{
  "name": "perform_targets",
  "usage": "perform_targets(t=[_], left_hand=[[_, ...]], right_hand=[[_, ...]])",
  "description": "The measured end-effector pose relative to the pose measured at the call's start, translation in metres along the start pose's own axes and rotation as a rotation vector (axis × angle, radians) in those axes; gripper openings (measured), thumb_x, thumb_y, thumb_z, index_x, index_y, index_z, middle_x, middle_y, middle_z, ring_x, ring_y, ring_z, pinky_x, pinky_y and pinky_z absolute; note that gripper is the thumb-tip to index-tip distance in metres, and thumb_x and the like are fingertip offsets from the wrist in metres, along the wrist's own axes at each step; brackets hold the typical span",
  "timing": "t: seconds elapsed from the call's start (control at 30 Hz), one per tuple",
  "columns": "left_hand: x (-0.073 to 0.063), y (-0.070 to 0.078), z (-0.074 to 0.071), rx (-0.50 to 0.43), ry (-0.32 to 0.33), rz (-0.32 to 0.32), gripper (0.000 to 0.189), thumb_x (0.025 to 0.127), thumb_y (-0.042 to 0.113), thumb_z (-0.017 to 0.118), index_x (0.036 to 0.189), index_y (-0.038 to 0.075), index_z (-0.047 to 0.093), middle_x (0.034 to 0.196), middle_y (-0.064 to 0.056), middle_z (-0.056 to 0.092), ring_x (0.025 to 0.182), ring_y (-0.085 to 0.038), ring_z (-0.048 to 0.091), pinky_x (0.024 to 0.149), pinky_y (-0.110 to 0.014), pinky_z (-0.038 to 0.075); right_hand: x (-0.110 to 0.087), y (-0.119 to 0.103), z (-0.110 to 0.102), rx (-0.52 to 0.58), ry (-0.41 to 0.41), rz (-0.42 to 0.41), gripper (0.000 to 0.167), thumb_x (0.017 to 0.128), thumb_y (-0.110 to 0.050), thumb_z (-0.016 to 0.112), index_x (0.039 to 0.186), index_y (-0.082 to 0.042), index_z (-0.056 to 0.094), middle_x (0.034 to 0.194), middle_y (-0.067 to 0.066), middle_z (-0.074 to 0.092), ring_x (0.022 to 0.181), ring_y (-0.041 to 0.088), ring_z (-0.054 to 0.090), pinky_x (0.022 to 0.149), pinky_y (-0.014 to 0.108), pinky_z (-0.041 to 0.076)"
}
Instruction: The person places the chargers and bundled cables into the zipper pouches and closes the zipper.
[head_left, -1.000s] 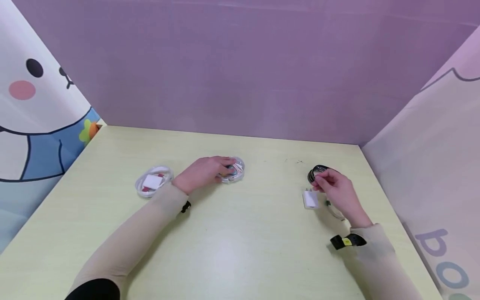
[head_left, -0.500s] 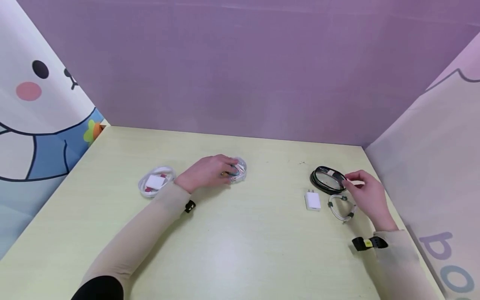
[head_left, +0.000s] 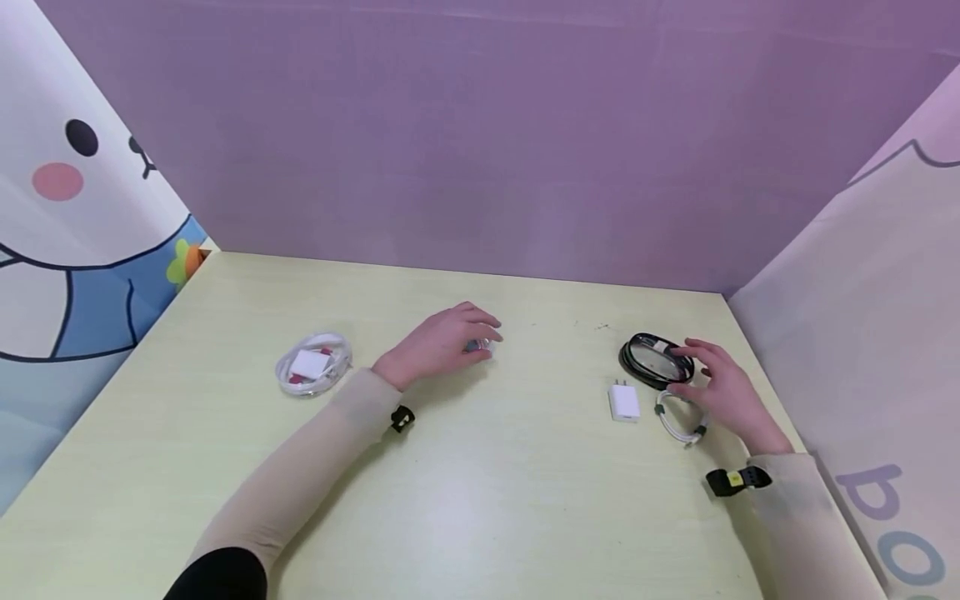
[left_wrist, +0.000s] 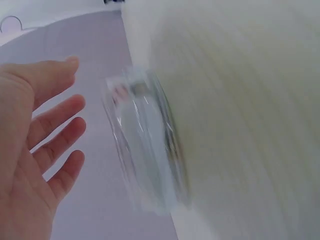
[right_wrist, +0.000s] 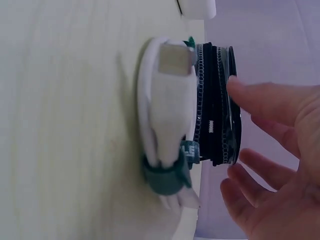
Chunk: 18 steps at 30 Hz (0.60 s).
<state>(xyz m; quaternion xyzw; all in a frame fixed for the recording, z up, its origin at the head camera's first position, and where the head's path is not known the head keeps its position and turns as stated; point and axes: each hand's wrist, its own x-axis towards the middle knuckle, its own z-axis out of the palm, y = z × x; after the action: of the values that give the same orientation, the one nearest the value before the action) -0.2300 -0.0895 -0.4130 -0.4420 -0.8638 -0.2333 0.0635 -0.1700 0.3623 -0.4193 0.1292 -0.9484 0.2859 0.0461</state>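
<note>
My left hand (head_left: 442, 343) hovers over a coiled cable in clear plastic wrap, mostly hidden beneath it in the head view. In the left wrist view the wrapped cable (left_wrist: 150, 145) stands on the table, blurred, apart from the loosely spread fingers. On the right side, my right hand (head_left: 723, 396) reaches over the right edge of a black coiled cable (head_left: 631, 364), thumb and fingers spread apart. A small white cable loop (head_left: 667, 425) with green ties lies just in front of the black coil; its connector (right_wrist: 174, 60) shows in the right wrist view.
A white plug adapter (head_left: 624, 403) lies left of the white loop. Farther left sits a white coiled cable (head_left: 282, 372) with a white block (head_left: 309, 364) on it. A purple wall (head_left: 480, 150) closes the table's back, with printed panels at both sides.
My right hand has shifted right from the black coil's middle to its right edge, and its pinching fingers have spread. My left hand has loosened off the wrapped cable and moved slightly right.
</note>
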Motion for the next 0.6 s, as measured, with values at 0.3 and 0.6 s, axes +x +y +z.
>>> perform_targets(t=[0.3, 0.6], left_hand=[[0.026, 0.031, 0.011, -0.096, -0.078, -0.005, 0.028, 0.096, 0.025, 0.068, 0.122, 0.015, 0.071, 0.124, 0.004, 0.065, 0.121, -0.014, 0.052, 0.101, -0.026, 0.041], [0.055, 0.051, 0.035, -0.216, -0.212, -0.079, 0.036, 0.097, 0.031, 0.067, 0.129, 0.015, 0.067, 0.124, 0.006, 0.065, 0.115, -0.013, 0.059, 0.1, -0.026, 0.042]], right_hand=[[-0.002, -0.006, 0.007, 0.022, 0.049, 0.019, 0.038, 0.086, -0.004, 0.076, 0.121, 0.004, 0.064, 0.131, 0.023, 0.055, 0.122, 0.041, 0.05, 0.093, 0.055, 0.046], [-0.009, -0.011, 0.01, 0.012, 0.114, 0.092, 0.021, 0.095, -0.017, 0.069, 0.112, -0.004, 0.071, 0.121, 0.016, 0.064, 0.111, 0.034, 0.06, 0.088, 0.044, 0.051]])
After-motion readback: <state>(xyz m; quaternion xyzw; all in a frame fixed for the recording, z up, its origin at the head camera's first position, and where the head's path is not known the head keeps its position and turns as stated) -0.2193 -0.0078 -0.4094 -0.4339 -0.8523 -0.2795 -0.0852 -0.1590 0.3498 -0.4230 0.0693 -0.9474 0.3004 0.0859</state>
